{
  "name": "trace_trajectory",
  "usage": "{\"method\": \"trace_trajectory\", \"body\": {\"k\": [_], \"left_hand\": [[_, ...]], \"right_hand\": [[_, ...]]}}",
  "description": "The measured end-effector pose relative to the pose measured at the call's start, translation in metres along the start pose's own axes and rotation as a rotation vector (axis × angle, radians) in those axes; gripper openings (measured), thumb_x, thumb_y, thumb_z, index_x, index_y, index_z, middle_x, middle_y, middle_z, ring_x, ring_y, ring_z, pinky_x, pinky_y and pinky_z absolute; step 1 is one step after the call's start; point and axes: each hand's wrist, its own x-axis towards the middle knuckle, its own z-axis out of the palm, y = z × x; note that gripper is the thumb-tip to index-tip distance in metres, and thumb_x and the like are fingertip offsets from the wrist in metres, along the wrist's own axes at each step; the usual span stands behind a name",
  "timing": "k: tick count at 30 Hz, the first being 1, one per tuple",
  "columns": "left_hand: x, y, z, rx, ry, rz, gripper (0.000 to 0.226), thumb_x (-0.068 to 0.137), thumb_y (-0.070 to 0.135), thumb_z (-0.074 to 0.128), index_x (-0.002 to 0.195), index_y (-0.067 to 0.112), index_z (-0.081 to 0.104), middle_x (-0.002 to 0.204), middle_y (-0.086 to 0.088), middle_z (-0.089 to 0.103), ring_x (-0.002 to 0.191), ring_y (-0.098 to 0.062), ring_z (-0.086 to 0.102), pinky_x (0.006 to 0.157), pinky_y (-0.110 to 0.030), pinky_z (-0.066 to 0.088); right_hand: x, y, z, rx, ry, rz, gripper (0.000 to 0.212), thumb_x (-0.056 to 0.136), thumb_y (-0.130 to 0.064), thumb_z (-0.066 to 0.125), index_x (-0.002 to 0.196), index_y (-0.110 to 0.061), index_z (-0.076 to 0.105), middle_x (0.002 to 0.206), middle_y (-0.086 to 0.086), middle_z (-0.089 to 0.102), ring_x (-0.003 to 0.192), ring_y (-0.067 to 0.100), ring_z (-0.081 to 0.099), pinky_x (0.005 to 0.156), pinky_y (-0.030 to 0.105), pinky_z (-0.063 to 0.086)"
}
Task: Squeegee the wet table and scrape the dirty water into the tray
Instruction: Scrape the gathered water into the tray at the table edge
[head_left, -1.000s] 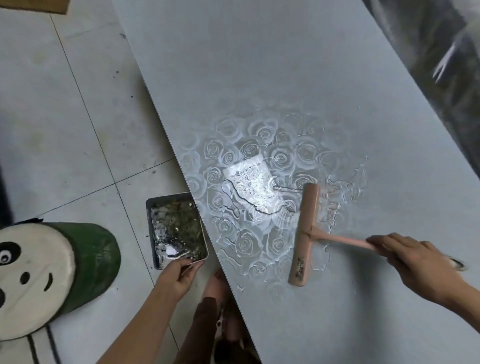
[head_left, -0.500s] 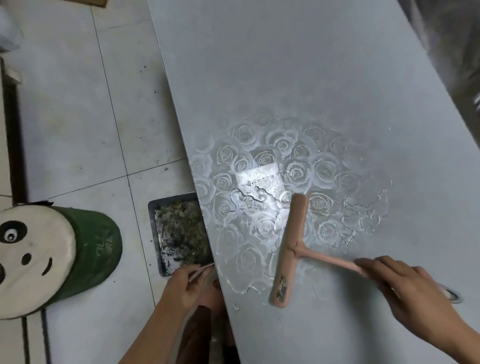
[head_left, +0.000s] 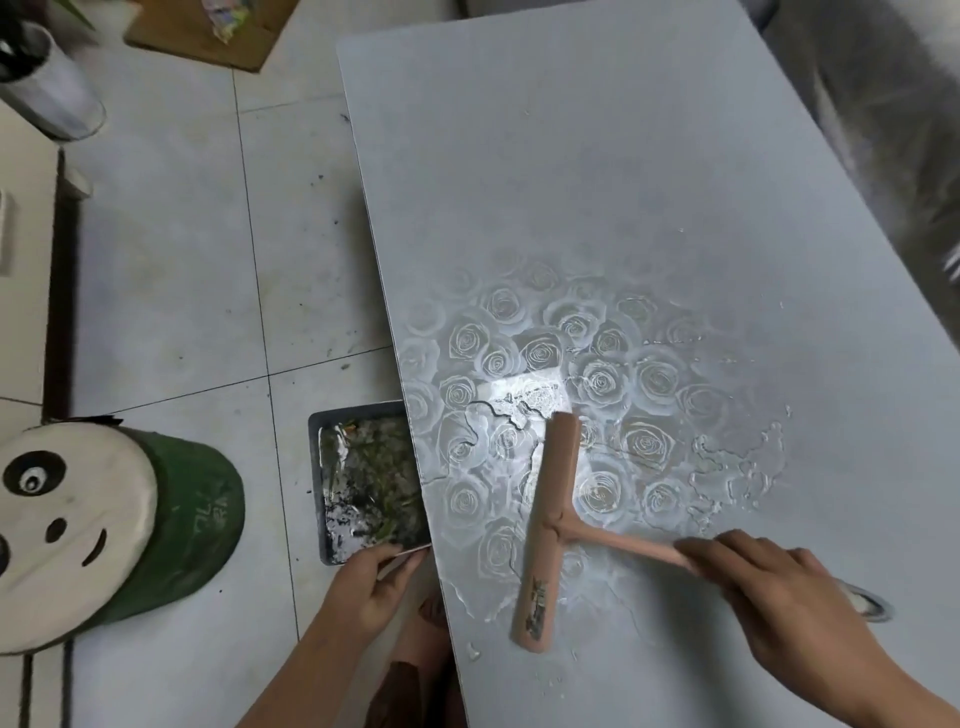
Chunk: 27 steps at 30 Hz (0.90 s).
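Presently, the right hand (head_left: 769, 597) is seen above the counter's near part, its fingers curled round the thin handle of a pink T-shaped plastic squeegee (head_left: 550, 525). The squeegee's long blade bar is laid on the wet surface, roughly parallel to the counter's left edge and set a little way in from it; a dark smudge is borne on its near end. A grey metal ring (head_left: 868, 605) is visible just beyond the right wrist.

The left hand (head_left: 369, 582) is held off the counter, beside its left edge, with the near rim of a dark rectangular tray (head_left: 315, 478) pinched between thumb and fingers. The tray is held against the left edge, partly tucked beneath it, and is filled with murky water and greenish-brown debris.

A sheet of water (head_left: 493, 467) is spread between the blade and the left edge, and broken puddles (head_left: 737, 467) lie to the right of the blade. A pattern of white roses is shown on the pale grey counter (head_left: 571, 156) where light is reflected from the wet patch.

On the white tiled floor (head_left: 171, 270) a green stool with a panda-face top (head_left: 78, 525) is placed left of the tray. A shiny metal cylinder (head_left: 47, 98) and a brown cardboard sheet (head_left: 171, 31) are seen beyond the counter's far left corner.
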Motion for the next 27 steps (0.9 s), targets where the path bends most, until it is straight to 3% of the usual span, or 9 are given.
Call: {"method": "trace_trajectory", "body": {"k": [4, 8, 10, 13, 16, 19, 22, 24, 27], "left_hand": [[0.001, -0.004, -0.002, 0.032, -0.006, 0.031, 0.025, 0.090, -0.014, 0.039, 0.109, -0.010, 0.054, 0.113, -0.026, 0.056, 0.102, -0.038, 0.056, 0.063, -0.039, 0.058], [0.001, -0.006, -0.002, 0.003, 0.001, 0.026, 0.026, 0.090, -0.015, 0.040, 0.112, -0.009, 0.052, 0.124, -0.028, 0.052, 0.122, -0.042, 0.049, 0.065, -0.041, 0.055], [-0.001, -0.005, -0.001, 0.011, 0.006, 0.033, 0.023, 0.090, -0.015, 0.040, 0.108, -0.007, 0.053, 0.125, -0.028, 0.051, 0.120, -0.042, 0.051, 0.064, -0.040, 0.056], [-0.002, -0.005, 0.000, 0.026, 0.007, 0.033, 0.023, 0.090, -0.015, 0.040, 0.108, -0.008, 0.053, 0.122, -0.029, 0.052, 0.097, -0.040, 0.057, 0.058, -0.040, 0.058], [-0.003, -0.003, -0.001, -0.036, 0.018, -0.001, 0.024, 0.090, -0.015, 0.042, 0.111, -0.010, 0.052, 0.125, -0.031, 0.052, 0.108, -0.046, 0.055, 0.052, -0.044, 0.057], [-0.004, -0.001, 0.000, -0.047, 0.035, -0.011, 0.037, 0.089, -0.014, 0.043, 0.126, -0.013, 0.048, 0.130, -0.031, 0.051, 0.119, -0.046, 0.050, 0.055, -0.045, 0.056], [-0.006, -0.001, 0.001, -0.051, 0.031, -0.014, 0.036, 0.089, -0.014, 0.043, 0.125, -0.013, 0.048, 0.130, -0.031, 0.051, 0.121, -0.044, 0.050, 0.066, -0.046, 0.057], [-0.007, -0.002, 0.000, -0.059, 0.022, -0.020, 0.027, 0.089, -0.015, 0.043, 0.113, -0.010, 0.053, 0.127, -0.030, 0.053, 0.122, -0.042, 0.051, 0.075, -0.049, 0.058], [-0.005, -0.003, 0.000, -0.057, 0.021, -0.004, 0.024, 0.089, -0.015, 0.043, 0.108, -0.005, 0.054, 0.118, -0.028, 0.055, 0.116, -0.040, 0.054, 0.080, -0.048, 0.057]], "right_hand": [[-0.004, -0.015, 0.010, 0.002, 0.001, 0.029, 0.072, 0.043, 0.004, 0.087, 0.104, -0.028, 0.067, 0.076, -0.007, 0.061, 0.055, 0.019, 0.060, 0.046, 0.030, 0.042], [0.007, -0.031, 0.019, 0.056, -0.011, 0.027, 0.073, 0.046, 0.002, 0.086, 0.107, -0.030, 0.064, 0.078, -0.008, 0.061, 0.058, 0.019, 0.061, 0.048, 0.029, 0.043], [0.016, -0.041, 0.020, 0.070, -0.033, 0.019, 0.066, 0.050, 0.002, 0.084, 0.107, -0.028, 0.068, 0.081, -0.009, 0.061, 0.061, 0.019, 0.062, 0.050, 0.030, 0.043], [0.028, -0.053, 0.017, 0.084, -0.083, 0.010, 0.058, 0.064, -0.001, 0.077, 0.113, -0.031, 0.066, 0.085, -0.009, 0.061, 0.068, 0.019, 0.061, 0.057, 0.031, 0.041], [0.033, -0.054, 0.007, 0.065, -0.108, 0.018, 0.055, 0.075, -0.003, 0.067, 0.119, -0.034, 0.061, 0.091, -0.009, 0.060, 0.079, 0.020, 0.061, 0.064, 0.032, 0.040], [0.027, -0.045, -0.009, 0.083, -0.114, 0.082, 0.059, 0.064, 0.003, 0.073, 0.111, -0.030, 0.066, 0.082, -0.008, 0.060, 0.070, 0.022, 0.062, 0.056, 0.036, 0.045], [0.023, -0.043, -0.014, -0.018, -0.134, 0.076, 0.059, 0.054, 0.006, 0.078, 0.102, -0.028, 0.069, 0.074, -0.008, 0.057, 0.061, 0.022, 0.061, 0.050, 0.035, 0.044], [0.025, -0.049, -0.009, -0.024, -0.170, 0.081, 0.056, 0.061, 0.003, 0.076, 0.105, -0.030, 0.068, 0.077, -0.008, 0.057, 0.066, 0.022, 0.061, 0.054, 0.035, 0.044], [0.040, -0.062, 0.004, -0.011, -0.211, 0.043, 0.050, 0.084, -0.010, 0.058, 0.124, -0.040, 0.055, 0.095, -0.011, 0.055, 0.089, 0.020, 0.060, 0.071, 0.033, 0.037]]}}
